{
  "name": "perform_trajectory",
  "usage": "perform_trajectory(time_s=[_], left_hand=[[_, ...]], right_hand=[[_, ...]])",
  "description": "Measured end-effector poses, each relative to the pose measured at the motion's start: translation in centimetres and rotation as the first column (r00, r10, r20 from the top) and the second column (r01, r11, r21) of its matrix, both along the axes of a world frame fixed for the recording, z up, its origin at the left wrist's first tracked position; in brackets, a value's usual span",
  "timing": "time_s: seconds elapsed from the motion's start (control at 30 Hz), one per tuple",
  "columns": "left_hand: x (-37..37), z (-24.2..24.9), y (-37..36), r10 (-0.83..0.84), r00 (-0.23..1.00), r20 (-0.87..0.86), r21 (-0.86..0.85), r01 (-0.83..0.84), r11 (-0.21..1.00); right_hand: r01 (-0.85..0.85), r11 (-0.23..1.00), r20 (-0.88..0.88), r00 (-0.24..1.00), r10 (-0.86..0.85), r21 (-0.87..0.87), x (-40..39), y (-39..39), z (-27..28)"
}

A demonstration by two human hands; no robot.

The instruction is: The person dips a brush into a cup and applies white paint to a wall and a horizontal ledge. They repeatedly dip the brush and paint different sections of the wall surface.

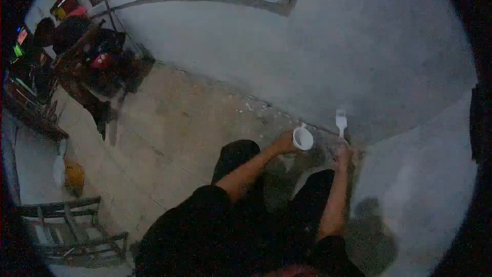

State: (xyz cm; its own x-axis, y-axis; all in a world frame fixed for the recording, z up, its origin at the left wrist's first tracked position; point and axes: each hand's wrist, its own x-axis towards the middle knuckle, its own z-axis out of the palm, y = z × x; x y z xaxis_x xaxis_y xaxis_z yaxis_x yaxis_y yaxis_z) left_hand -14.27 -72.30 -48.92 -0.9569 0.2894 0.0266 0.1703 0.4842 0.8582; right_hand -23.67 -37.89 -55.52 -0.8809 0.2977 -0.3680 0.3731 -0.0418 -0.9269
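Observation:
My left hand (285, 144) is closed on the side of a small white cup (303, 138), whose round opening faces me. A small white tab juts from the cup's far edge. To the right, my right hand (343, 155) grips the lower end of a white tool with a flat, widened head (341, 120). It points up toward the grey wall; the dim light hides whether it is a brush or a fork. Both hands are above my bent knees, close to the base of the wall.
The grey wall (333, 46) meets a tan floor (169, 118) with white specks (249, 106) along the joint. A dark slatted chair or rack (77, 231) and a yellow container (74, 177) stand at left. Cluttered dark items (97, 56) fill the upper left.

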Motion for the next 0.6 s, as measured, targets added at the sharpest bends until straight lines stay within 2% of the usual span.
perform_trajectory(time_s=[0.07, 0.17, 0.4, 0.5, 0.53, 0.57, 0.6], left_hand=[[0.2, -3.1, 0.1, -0.023, 1.0, 0.011, -0.029, 0.023, 0.999], [-0.7, -5.2, 2.2, -0.038, 0.999, 0.007, -0.074, 0.039, 0.997], [-0.8, -9.3, 2.5, -0.084, 0.995, -0.058, -0.116, 0.076, 0.99], [-2.0, -14.0, 3.4, -0.108, 0.986, -0.125, -0.092, 0.097, 0.991], [-1.8, -12.4, 3.4, -0.123, 0.979, -0.165, -0.073, 0.113, 0.991], [-1.3, -10.9, 3.2, -0.206, 0.962, -0.179, -0.223, 0.164, 0.961], [-0.3, -7.7, 2.8, -0.209, 0.96, -0.184, -0.223, 0.166, 0.961]], right_hand=[[-0.01, 0.999, -0.029, 1.0, 0.01, -0.032, 1.3, -0.3, 0.3], [-0.029, 0.999, -0.05, 0.998, 0.026, -0.04, 1.5, 1.3, 0.8], [-0.048, 0.994, -0.087, 0.995, 0.056, 0.098, 2.5, 1.7, -0.1], [-0.084, 0.971, -0.128, 0.985, 0.115, 0.222, 1.7, 1.7, -0.3], [-0.111, 0.946, -0.155, 0.974, 0.164, 0.305, 1.1, 2.2, -1.1], [-0.142, 0.898, -0.194, 0.951, 0.24, 0.416, 0.5, 2.5, -1.7], [-0.162, 0.823, -0.246, 0.907, 0.341, 0.545, -0.8, 3.8, -3.8]])
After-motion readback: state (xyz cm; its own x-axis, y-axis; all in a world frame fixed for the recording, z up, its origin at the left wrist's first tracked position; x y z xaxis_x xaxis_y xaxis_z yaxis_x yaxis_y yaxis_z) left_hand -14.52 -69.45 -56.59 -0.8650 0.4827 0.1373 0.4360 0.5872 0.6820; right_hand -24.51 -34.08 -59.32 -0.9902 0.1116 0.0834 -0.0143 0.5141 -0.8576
